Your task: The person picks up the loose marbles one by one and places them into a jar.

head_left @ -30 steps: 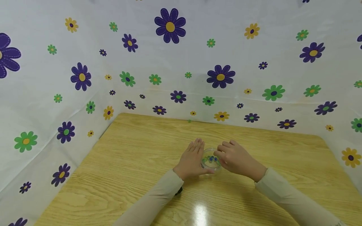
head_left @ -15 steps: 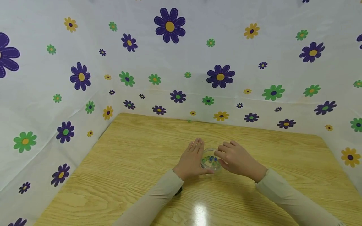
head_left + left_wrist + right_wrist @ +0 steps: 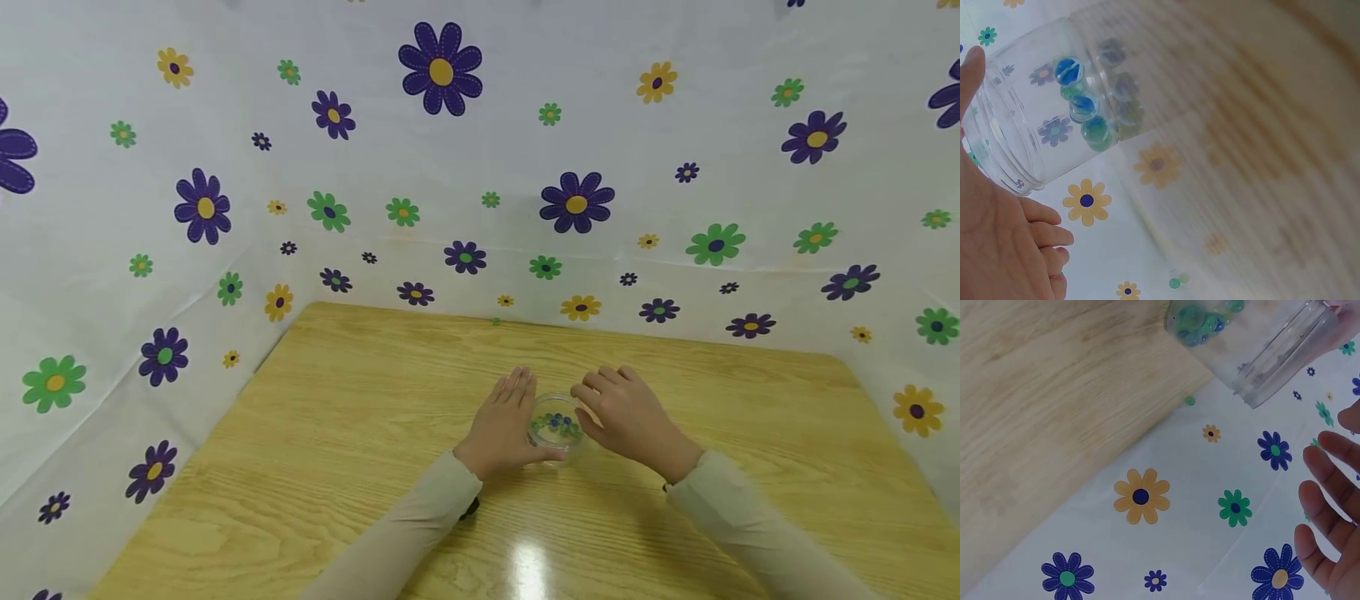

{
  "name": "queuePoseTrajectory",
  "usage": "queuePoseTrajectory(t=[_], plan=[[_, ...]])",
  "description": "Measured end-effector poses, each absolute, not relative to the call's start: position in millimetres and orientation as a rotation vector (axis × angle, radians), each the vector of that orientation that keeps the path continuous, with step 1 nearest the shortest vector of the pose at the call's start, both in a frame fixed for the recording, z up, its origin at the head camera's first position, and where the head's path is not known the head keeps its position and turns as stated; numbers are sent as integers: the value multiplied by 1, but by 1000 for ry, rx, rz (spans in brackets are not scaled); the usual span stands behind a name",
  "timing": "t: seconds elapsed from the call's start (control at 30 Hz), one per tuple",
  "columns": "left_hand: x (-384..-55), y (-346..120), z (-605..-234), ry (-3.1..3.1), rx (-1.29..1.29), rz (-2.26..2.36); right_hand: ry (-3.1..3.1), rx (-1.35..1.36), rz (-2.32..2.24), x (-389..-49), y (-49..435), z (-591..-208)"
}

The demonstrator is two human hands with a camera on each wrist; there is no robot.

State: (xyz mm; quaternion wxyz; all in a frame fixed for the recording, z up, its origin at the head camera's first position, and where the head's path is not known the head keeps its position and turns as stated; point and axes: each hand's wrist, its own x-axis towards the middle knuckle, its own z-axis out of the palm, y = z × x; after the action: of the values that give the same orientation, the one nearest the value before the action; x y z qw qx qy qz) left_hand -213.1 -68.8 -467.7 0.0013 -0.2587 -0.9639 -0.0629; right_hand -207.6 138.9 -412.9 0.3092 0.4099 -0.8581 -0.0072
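A clear jar (image 3: 553,446) stands upright on the wooden table (image 3: 375,375). Several blue and green glass marbles (image 3: 1082,106) lie on its bottom. My left hand (image 3: 502,425) rests against the jar's left side, its fingers straight and together, its thumb reaching along the near side. In the left wrist view the thumb is up by the jar's threaded rim (image 3: 1007,125). Close to the rim on the right is my right hand (image 3: 626,412), its fingers bent. Seen from the right wrist, those fingers (image 3: 1319,500) are loosely spread with nothing between them.
A small green marble (image 3: 1189,400) and its reflection show at the table's far edge. A white sheet (image 3: 480,150) printed with purple, green and yellow flowers hangs behind and on both sides. A black strap (image 3: 470,508) shows at the left wrist.
More green marbles show in the right part of the jar than a second ago. My right hand has drawn slightly right, away from the rim; the left hand stays put. The head view shifts slightly.
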Motion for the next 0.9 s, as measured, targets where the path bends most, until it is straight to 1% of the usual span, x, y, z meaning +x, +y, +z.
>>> queuePoseTrajectory(t=[0.4,0.63,0.9], plan=[[-215,-70,-467,-3034,-815,-221,-2380,756,64,-207,131,-430],[-216,-69,-468,-3024,-825,-206,-2471,742,148,-207,137,-443],[-216,-66,-465,-3031,-850,-209,-2696,752,176,-198,147,-451]])
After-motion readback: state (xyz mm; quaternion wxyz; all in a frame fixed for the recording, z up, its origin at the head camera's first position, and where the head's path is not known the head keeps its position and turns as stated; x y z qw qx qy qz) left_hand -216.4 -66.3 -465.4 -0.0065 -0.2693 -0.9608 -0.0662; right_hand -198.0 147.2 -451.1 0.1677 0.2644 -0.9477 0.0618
